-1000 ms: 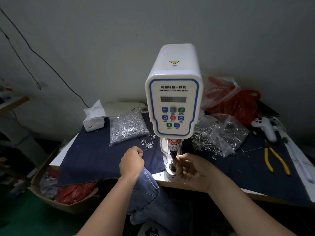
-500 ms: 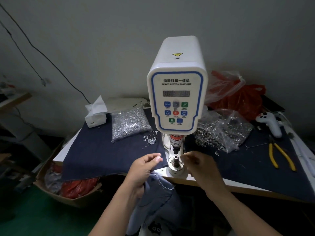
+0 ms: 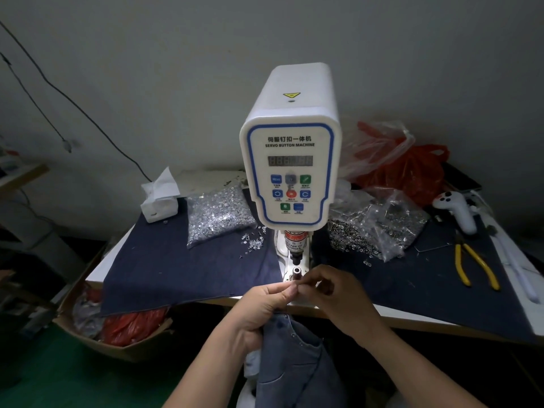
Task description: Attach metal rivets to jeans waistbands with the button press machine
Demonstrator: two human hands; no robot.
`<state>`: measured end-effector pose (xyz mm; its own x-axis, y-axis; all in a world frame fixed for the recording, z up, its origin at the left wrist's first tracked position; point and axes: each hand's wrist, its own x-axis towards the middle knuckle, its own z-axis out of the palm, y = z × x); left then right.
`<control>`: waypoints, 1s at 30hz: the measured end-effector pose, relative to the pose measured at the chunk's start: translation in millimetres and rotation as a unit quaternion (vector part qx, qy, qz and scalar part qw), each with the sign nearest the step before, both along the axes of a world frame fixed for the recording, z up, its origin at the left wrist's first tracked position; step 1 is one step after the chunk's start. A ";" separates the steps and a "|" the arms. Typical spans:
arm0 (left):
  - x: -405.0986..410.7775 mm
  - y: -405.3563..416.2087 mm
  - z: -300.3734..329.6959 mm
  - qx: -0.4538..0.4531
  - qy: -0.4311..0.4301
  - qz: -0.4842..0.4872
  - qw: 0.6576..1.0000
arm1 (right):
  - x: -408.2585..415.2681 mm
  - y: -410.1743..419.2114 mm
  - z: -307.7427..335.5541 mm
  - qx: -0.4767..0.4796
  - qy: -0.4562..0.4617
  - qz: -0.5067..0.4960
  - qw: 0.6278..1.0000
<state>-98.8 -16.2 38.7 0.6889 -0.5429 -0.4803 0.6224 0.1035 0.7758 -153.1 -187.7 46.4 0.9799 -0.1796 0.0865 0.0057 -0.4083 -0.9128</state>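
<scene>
- The button press machine (image 3: 290, 172) stands in the middle of the frame. It is tall and white, with a blue line around its front.
- Its front reads "SERVO BUTTON MACHINE". Below the words are a small number screen and blue, green and red buttons. A yellow warning triangle sits on its top.
- Under the machine's head a dark metal post (image 3: 296, 273) stands up on the white base.
- The jeans (image 3: 297, 360) are blue-grey. They hang down at the bottom middle of the frame, below the table (image 3: 459, 322) edge. A curved seam and small round studs show on the cloth.
- The left hand (image 3: 265, 307) grips the top of the jeans, its fingers curled around the cloth.
- The right hand (image 3: 338, 293) has curled fingers too. Its fingertips meet the left thumb just in front of the post. It seems to pinch something tiny, but I cannot tell what.
- A clear bag of shiny rivets (image 3: 219, 214) lies left of the machine on dark blue cloth (image 3: 176, 269). A few loose ones lie beside it.
- Another bag of metal parts (image 3: 379, 228) lies on the right.
- Yellow pliers (image 3: 474, 266) lie at the right side. A white tissue box (image 3: 159, 201) sits at the left.
</scene>
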 end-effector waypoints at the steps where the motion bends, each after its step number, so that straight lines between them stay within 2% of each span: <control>1: -0.7 -1.1 0.8 -0.005 0.007 -0.002 1.000 | 0.7 -0.5 0.4 0.017 0.012 0.004 1.000; 6: -0.9 -0.6 6.0 -0.041 0.030 -0.017 0.999 | 4.8 1.2 1.9 0.081 0.065 0.010 0.995; 10: -1.8 -0.3 7.5 -0.059 0.042 -0.003 0.997 | 14.9 3.2 0.7 0.020 0.057 -0.016 0.998; 13: -0.8 1.8 5.0 -0.014 0.038 0.035 0.999 | 27.6 -1.7 1.1 -0.026 0.038 -0.048 0.998; 17: 2.7 9.4 -2.3 0.033 0.046 0.077 0.995 | 37.3 -4.9 0.0 -0.078 0.041 -0.021 0.996; 30: 5.5 17.9 3.9 0.052 0.038 0.086 0.994 | 45.2 -8.3 0.3 -0.158 0.029 -0.018 0.987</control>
